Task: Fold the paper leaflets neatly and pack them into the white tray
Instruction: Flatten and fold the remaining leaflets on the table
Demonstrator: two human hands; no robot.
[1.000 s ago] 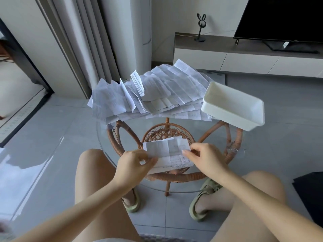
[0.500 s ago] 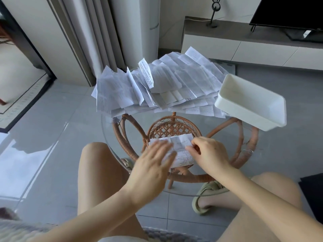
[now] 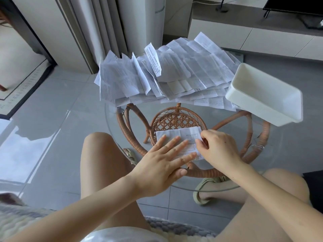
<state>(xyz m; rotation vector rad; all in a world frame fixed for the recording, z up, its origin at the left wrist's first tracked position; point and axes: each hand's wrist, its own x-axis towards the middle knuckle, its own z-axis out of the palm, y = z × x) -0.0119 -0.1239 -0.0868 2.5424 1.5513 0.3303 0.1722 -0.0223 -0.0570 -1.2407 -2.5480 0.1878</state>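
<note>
A folded paper leaflet (image 3: pixel 181 137) lies on the near part of the round glass table (image 3: pixel 111 123). My left hand (image 3: pixel 162 165) lies flat on it with straight, spread fingers, pressing its left and middle part. At the leaflet's right edge, my right hand (image 3: pixel 218 149) has its fingers curled and pinches the paper. A large heap of unfolded leaflets (image 3: pixel 167 75) covers the far side of the table. The white tray (image 3: pixel 269 109) stands at the table's right, with nothing visible inside.
The glass top rests on a rattan frame (image 3: pixel 176 119). My bare knees sit close under the near rim, left and right. A curtain (image 3: pixel 108 23) hangs behind the table and a low TV cabinet (image 3: pixel 253 34) stands at the back right. Grey tiled floor surrounds the table.
My left hand let go of the leaflet's left edge and came down flat on top of it. The right hand stays at the right edge. The view has tilted downward.
</note>
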